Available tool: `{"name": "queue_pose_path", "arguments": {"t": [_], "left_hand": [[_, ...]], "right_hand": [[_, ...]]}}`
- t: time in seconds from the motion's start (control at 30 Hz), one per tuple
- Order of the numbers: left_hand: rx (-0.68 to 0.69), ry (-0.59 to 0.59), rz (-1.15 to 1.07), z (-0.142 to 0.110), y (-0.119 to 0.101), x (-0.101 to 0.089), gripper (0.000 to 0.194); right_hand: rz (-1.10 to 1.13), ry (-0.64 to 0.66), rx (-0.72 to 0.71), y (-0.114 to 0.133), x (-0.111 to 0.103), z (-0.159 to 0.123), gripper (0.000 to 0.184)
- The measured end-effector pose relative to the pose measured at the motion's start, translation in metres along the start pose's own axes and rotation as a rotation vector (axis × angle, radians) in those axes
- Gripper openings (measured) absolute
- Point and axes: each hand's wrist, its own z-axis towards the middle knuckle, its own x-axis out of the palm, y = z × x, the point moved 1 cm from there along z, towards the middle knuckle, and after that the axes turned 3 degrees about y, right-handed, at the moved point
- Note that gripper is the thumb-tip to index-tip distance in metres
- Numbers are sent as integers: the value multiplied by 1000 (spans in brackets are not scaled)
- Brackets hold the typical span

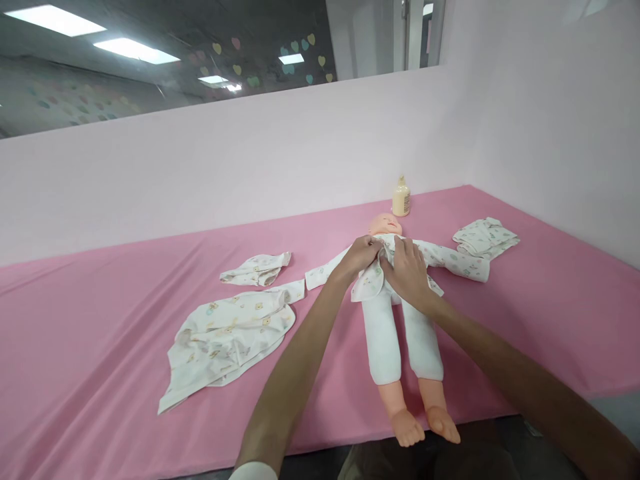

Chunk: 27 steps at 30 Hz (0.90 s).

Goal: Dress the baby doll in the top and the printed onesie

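While the baby doll [383, 337] lies face-up at my 1 o'clock on the pink-covered worktop [320, 413], I am arranging the front of its printed shirt [369, 283]. My left hand [358, 258] pinches the cloth; my right hand [411, 275] bends over it, its grip I cannot tell. The next move, I judge, calls for gentle fingers. Beyond, also at 1 o'clock, the pump bottle [401, 202] seems to contain cream-coloured liquid.
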Motion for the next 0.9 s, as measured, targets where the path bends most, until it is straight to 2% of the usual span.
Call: {"name": "queue_pose_path", "arguments": {"t": [0.1,0.17,0.23,0.3,0.43,0.5,0.7,0.9], "left_hand": [[72,-108,301,-18,-1,6,17],[146,-226,491,-32,0,14,18],[248,-377,674,-44,1,21,18],[298,-440,818,-54,2,28,18],[187,-285,887,-57,4,35,18],[156,-246,925,-55,4,37,19],[125,-252,1128,-52,5,42,19],[111,-269,1171,-49,9,38,23]], "right_hand": [[-122,18,-54,1,-9,-13,24],[-181,39,-85,0,-14,-20,19],[-204,69,-84,-1,-17,-24,21],[-202,100,-81,-3,-17,-25,23],[-182,126,-80,-8,-16,-24,25],[-145,123,-55,-11,-16,-22,22],[77,96,52,-10,-21,-21,20],[220,65,123,-5,-23,-22,14]]}}
